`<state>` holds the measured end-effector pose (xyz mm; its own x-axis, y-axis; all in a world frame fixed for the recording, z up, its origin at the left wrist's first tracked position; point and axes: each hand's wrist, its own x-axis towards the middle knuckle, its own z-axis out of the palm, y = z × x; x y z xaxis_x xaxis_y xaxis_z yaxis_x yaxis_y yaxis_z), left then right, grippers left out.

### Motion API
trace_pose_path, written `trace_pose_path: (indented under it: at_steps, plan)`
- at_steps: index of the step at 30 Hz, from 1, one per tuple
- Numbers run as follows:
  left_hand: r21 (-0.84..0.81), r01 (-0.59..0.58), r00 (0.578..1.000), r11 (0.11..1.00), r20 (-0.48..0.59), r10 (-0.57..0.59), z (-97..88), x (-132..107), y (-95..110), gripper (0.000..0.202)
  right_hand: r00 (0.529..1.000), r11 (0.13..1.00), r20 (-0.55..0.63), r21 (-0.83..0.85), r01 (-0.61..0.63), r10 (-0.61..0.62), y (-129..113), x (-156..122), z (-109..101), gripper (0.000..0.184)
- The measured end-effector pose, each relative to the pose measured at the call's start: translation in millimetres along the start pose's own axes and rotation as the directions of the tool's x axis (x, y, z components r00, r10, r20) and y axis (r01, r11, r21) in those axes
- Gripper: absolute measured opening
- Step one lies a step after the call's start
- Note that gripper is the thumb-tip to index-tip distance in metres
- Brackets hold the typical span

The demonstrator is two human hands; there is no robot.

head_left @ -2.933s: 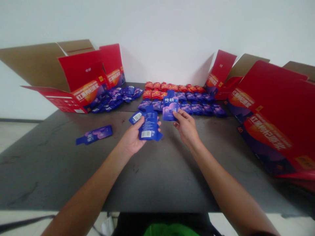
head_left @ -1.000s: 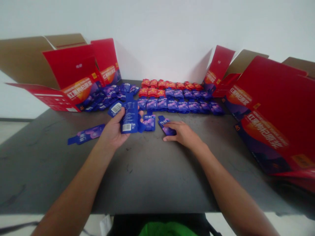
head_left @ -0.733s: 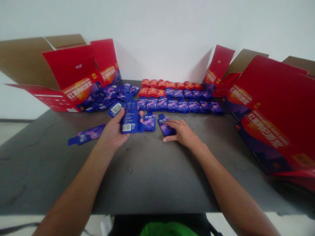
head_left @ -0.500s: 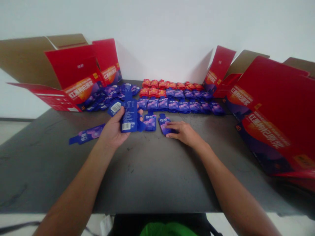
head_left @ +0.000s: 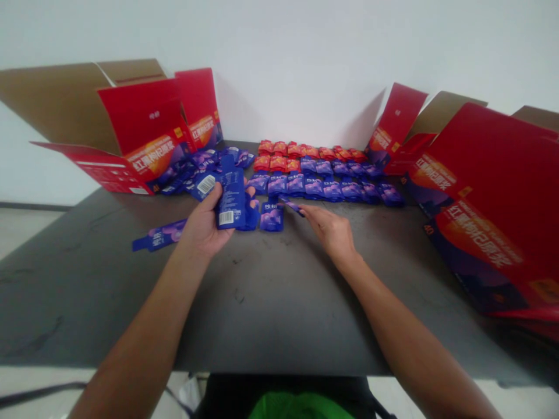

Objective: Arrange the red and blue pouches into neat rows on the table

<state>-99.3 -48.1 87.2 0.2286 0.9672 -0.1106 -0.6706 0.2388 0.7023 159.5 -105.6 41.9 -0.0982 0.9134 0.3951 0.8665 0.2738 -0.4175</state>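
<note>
Several blue-purple sachets (head_left: 231, 198) are fanned in my left hand (head_left: 207, 227), which is closed around them with barcoded backs facing me. Between the thumb and fingers of my right hand (head_left: 329, 230) is a single purple sachet (head_left: 292, 205), tilted almost edge-on and raised off the table. Just left of it, another purple sachet (head_left: 271, 217) lies face up on the table. A further purple sachet (head_left: 161, 235) lies flat to the left, partly behind my left hand.
Rows of red sachets (head_left: 278, 163) and purple sachets (head_left: 332, 190) line the back of the grey table (head_left: 279, 314). An open red carton (head_left: 148, 128) stands left beside a heap of purple sachets (head_left: 205, 158). Large red cartons (head_left: 489, 192) occupy the right side.
My right hand has lifted its sachet from the table and tipped it nearly edge-on. My left hand keeps its sachets. The whole view has shifted slightly.
</note>
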Motion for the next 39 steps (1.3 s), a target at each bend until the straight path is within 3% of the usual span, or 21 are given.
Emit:
trace_pose_path:
  at_steps: [13,19,32,39]
  plan:
    - [-0.030,-0.004,0.999,1.000,0.048,0.005,2.1,-4.1,6.3,0.037,0.980,0.962,0.160,-0.225,0.153,-0.119,-34.7,36.2,18.0,0.036]
    - [-0.023,-0.010,0.999,1.000,0.037,0.011,-0.8,-3.2,9.8,0.039,0.979,0.954,0.162,-0.253,0.163,-0.124,-48.9,34.5,29.8,0.035]
    - [-0.024,-0.035,0.998,0.999,0.043,0.036,-1.8,-4.2,9.3,0.037,0.942,0.941,0.264,-0.211,0.266,-0.207,-37.1,34.7,35.5,0.034]
    - [-0.025,-0.008,0.999,1.000,0.047,0.009,-1.2,-5.4,9.2,0.038,0.945,0.950,0.244,-0.172,0.262,-0.216,-31.3,28.8,32.7,0.035]
